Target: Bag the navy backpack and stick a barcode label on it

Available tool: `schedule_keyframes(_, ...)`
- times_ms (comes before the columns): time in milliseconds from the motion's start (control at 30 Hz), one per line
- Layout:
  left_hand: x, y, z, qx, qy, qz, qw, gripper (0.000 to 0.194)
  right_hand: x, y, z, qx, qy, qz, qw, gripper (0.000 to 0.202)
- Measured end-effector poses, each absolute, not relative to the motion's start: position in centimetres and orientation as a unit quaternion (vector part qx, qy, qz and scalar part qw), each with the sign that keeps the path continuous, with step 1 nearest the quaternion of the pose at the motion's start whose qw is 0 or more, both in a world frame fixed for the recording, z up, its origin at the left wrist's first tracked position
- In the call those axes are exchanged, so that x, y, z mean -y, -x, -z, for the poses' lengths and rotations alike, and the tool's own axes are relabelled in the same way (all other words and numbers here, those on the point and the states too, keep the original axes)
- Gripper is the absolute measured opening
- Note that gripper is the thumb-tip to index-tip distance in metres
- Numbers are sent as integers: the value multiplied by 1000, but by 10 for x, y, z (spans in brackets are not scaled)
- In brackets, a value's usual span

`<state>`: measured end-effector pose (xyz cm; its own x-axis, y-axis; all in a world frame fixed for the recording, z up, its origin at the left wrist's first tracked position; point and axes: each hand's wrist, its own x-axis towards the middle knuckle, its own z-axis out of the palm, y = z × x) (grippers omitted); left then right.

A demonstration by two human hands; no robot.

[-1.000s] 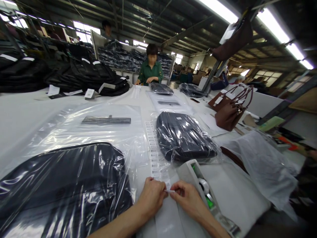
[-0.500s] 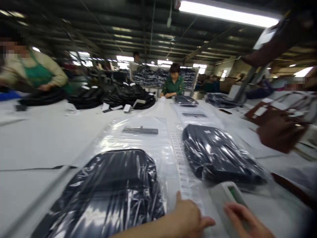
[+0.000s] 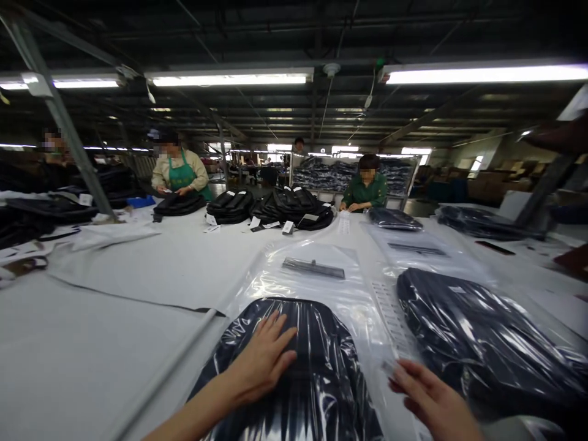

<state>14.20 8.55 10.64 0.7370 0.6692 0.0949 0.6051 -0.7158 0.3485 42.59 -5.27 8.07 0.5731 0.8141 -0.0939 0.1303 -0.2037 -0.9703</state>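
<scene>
A dark bag in clear plastic [image 3: 316,373] lies in front of me on the white table. On its upper left part rests my left hand [image 3: 264,358], fingers spread, holding nothing. To the right of this bag is my right hand [image 3: 429,392], with thumb and fingers pinched on a small clear piece [image 3: 389,367], which is blurred. The hand is over a sheet of printed labels [image 3: 390,315]. Another wrapped dark bag [image 3: 482,337] lies to the right. At the bottom right, a pale device [image 3: 523,427] is partly in view.
Flat plastic bags [image 3: 312,294] lie beyond the near bag. Stacked black bags [image 3: 294,208] stand farther back. One person in a green apron [image 3: 181,174] and another in a green shirt [image 3: 374,191] work across the white table [image 3: 138,331].
The view has swung left. My left hand has gone from the label sheet onto the wrapped bag. My right hand has left the pale device and now pinches a small clear piece.
</scene>
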Motion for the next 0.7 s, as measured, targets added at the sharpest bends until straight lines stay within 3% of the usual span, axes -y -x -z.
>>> schedule_keyframes(233, -83, -120, -64, -323, -925, 5, 199, 56, -66, -315, -78, 415, 625, -413, 516, 31)
schedule_keyframes(500, -95, -121, -68, -324, -916, 38, 233, 60, -105, -308, -42, 430, 683, -411, 423, 6)
schedule_keyframes(700, -101, -123, -57, -320, -921, 35, 219, 62, -111, -305, -32, 445, 726, -373, 368, 5)
